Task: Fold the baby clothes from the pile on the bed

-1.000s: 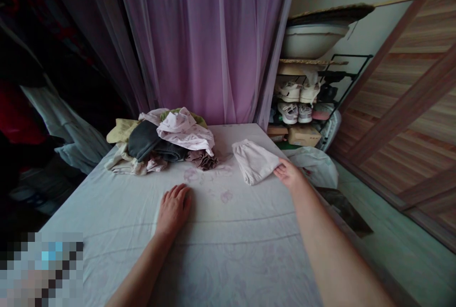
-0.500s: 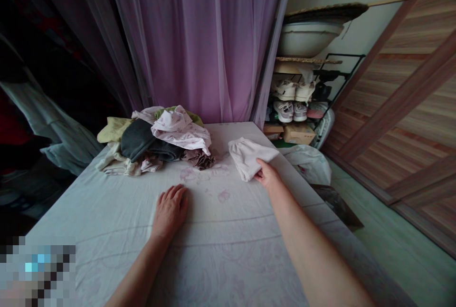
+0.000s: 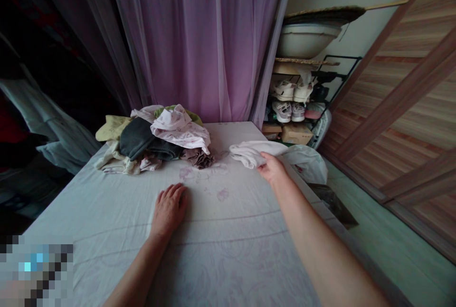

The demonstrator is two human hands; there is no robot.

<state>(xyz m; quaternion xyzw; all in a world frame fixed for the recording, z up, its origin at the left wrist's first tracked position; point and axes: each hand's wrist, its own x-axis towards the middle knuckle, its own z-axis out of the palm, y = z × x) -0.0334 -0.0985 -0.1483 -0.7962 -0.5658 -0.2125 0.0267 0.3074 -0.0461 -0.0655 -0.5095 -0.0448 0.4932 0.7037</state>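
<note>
- To handle the white cloth (image 3: 263,148) well, I would keep the right hand's pinch light yet firm, so the layers stay together without bunching.
- The left hand (image 3: 169,209) would do best near the cloth's loose left end, steadying it; smoothing from the pinch outward should ease the wrinkles.
- Care seems wise at the right: the cloth's far corner lies close to the edge of the pale sheet (image 3: 221,231), beside a white bag (image 3: 308,162), and could slip over.
- The right hand (image 3: 273,169) holds the cloth's near edge, thumb on top, the other fingers mostly hidden below.
- From that grip, the cloth spreads away and to both sides, in loose, rumpled layers. I cannot tell whether all of it touches the sheet.
- The left hand rests palm down on the sheet, apparently empty, fingers slightly curved and close together. It is well apart from the cloth and nearer than the clothes pile (image 3: 171,136).
</note>
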